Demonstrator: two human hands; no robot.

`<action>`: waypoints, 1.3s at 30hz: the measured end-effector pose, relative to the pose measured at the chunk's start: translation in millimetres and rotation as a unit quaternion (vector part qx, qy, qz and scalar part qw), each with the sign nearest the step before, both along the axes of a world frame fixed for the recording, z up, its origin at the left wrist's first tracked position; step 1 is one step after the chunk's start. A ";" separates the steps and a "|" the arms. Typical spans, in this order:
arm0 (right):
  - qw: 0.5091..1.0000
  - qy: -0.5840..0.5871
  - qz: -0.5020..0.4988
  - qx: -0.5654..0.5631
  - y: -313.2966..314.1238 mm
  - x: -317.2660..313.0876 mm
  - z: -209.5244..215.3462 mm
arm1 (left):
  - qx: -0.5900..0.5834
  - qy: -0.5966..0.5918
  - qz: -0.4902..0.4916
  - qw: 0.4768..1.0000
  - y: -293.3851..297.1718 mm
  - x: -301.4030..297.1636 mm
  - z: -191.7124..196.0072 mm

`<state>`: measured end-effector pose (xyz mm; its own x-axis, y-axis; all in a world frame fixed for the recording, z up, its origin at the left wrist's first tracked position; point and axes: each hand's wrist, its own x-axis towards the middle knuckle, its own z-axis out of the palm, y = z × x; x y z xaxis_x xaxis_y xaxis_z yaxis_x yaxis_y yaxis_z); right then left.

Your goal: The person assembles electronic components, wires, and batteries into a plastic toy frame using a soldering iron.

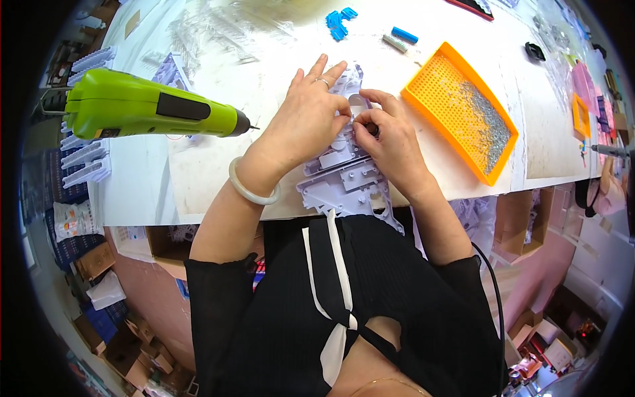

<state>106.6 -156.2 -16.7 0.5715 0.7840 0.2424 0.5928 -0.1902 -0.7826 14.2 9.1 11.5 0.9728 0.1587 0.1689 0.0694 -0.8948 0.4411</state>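
Under the white table (205, 192), off to the right, a brown box (512, 221) with pale pieces inside. Up at the near edge, a pale purple plastic part (350, 185), poking out past the table. Just beyond, both hands over another pale part (350, 78). Left hand (314, 109) pinched, right hand (390, 129) curled by a small dark spot (372, 129); cannot tell what either holds. To the right, an orange tray (433, 76), tiny silver bits (491, 126) heaped along one side. Farther back, bright blue pieces (337, 30).

Casing (357, 182) looks like smooth plastic, kinda matt; driver (145, 109) is glossier plastic, tray (444, 132) plastic too, bits (493, 126) in it seem shiny metal.
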 end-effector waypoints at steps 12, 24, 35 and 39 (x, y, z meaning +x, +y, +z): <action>0.984 -0.176 0.029 0.011 -11.6 -2.2 5.1 | 0.016 0.051 0.001 0.999 -0.3 8.2 8.3; 0.967 -0.246 0.061 -0.040 -12.6 -0.5 8.2 | 0.022 0.067 -0.004 0.997 -2.7 10.7 10.2; 0.967 -0.234 0.091 -0.038 -13.5 4.9 12.8 | 0.007 0.090 -0.058 0.994 9.6 17.6 10.7; 0.963 -0.248 0.105 -0.026 -14.1 5.4 9.6 | -0.003 0.093 -0.063 0.994 11.6 18.0 11.2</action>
<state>112.1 -170.3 -7.0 0.2222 0.8883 0.4018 0.9209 -0.0559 -0.3857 32.2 20.7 22.7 0.9993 0.0349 -0.0158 0.0383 -0.8991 0.4360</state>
